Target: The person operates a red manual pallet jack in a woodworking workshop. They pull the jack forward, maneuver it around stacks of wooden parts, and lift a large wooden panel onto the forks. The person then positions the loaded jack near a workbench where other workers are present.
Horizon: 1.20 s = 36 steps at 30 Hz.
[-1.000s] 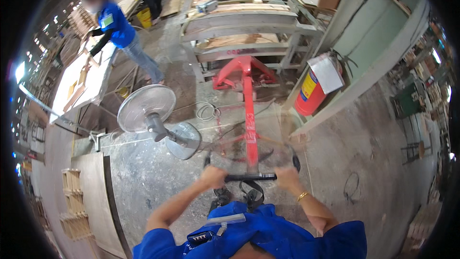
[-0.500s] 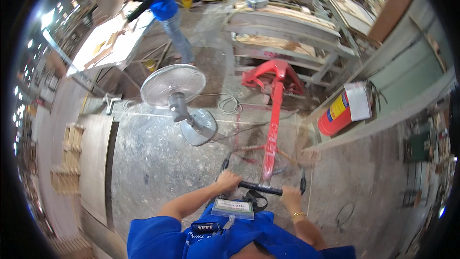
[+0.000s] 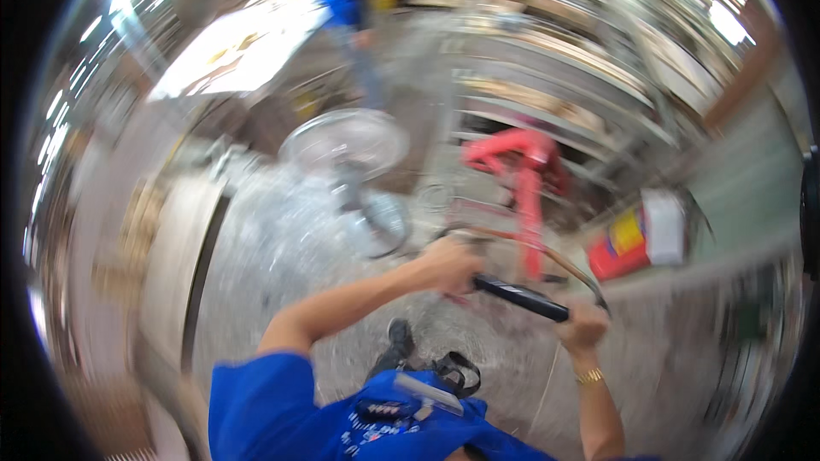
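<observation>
Hands [image 3: 453,266] on black handlebar [image 3: 521,297], blurred white lettering [image 3: 354,435] on blue shirt [image 3: 263,397]

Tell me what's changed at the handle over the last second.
The black handle bar has gone from level to slanted, its left end farther forward, and shifted right in the view. The left hand and right hand moved with it. The floor fan and fire extinguisher appear farther right too, as the view turned. Both hands still grip the bar; nothing was let go.

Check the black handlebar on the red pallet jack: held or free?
Held at both ends: the left hand closes around the upper end of the black handlebar in view, the right hand around the lower.
</observation>
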Each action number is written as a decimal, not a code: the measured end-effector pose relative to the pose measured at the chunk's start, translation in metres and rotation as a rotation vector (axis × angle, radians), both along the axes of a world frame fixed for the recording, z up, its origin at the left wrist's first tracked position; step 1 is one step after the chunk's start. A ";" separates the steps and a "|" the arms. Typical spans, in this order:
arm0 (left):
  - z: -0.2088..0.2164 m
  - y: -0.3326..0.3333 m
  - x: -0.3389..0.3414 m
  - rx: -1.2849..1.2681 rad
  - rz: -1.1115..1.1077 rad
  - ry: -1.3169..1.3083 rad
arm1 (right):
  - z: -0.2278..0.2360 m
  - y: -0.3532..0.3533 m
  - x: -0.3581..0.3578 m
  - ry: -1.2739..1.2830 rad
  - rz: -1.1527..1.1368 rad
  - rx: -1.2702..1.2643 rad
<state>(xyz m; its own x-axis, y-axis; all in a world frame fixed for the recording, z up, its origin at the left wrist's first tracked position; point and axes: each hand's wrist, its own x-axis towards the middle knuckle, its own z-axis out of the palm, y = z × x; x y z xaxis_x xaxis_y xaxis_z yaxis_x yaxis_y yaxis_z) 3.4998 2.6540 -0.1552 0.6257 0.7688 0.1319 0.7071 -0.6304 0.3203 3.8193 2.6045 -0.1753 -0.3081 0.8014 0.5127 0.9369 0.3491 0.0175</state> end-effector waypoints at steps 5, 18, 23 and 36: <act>-0.110 -0.106 0.004 -0.162 -0.010 0.290 | -0.095 -0.111 -0.014 0.112 -0.105 -0.265; 0.014 0.045 0.105 -0.153 -0.236 0.001 | 0.062 0.043 -0.009 0.060 -0.188 0.043; 0.012 0.000 0.049 -0.153 -0.031 0.079 | 0.005 -0.007 -0.032 0.135 -0.236 0.192; -0.011 -0.026 -0.012 -0.103 0.017 0.148 | 0.011 -0.042 -0.024 0.034 -0.106 -0.396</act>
<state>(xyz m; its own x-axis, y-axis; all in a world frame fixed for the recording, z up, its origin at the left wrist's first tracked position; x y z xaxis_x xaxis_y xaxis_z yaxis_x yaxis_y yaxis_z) 3.4876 2.6279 -0.1657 0.6194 0.7840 -0.0407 0.7616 -0.5874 0.2737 3.7954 2.5623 -0.1642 -0.2011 0.9652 0.1670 0.9659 0.2237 -0.1301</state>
